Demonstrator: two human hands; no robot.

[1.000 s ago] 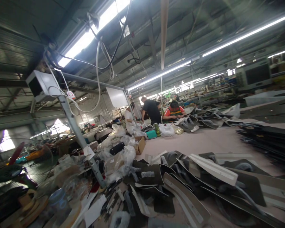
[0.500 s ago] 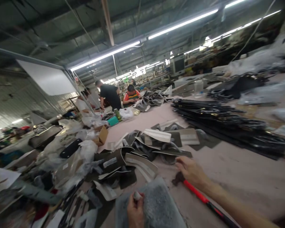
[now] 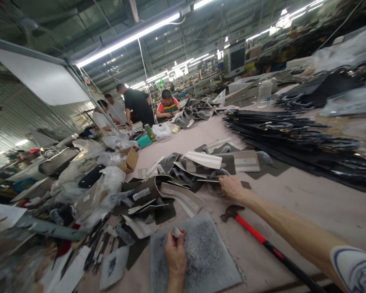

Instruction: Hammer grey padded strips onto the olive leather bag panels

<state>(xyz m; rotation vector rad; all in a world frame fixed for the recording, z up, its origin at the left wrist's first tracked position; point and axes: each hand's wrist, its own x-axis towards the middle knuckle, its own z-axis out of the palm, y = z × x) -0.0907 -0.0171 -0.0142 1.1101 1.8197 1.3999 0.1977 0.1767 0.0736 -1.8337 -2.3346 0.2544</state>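
Observation:
My left hand (image 3: 175,256) is closed round a small grey metal tool (image 3: 176,232), held upright over a pitted grey slab (image 3: 198,252) at the near table edge. My right hand (image 3: 231,188) reaches out across the table, fingers resting on the edge of a heap of dark and beige cut leather pieces (image 3: 183,179); I cannot see whether it grips one. A hammer (image 3: 253,232) with a red and black handle lies on the table beside my right forearm, untouched.
A long stack of black pieces with metal rings (image 3: 293,134) runs along the right. Plastic bags, a cardboard box (image 3: 130,159) and a dark handbag (image 3: 57,160) crowd the left. Several people (image 3: 140,106) work at the far end of the pink table (image 3: 293,199).
The camera has swung down from the ceiling to the table, bringing both hands into view. My right hand left the hammer's head and moved forward onto the leather pieces.

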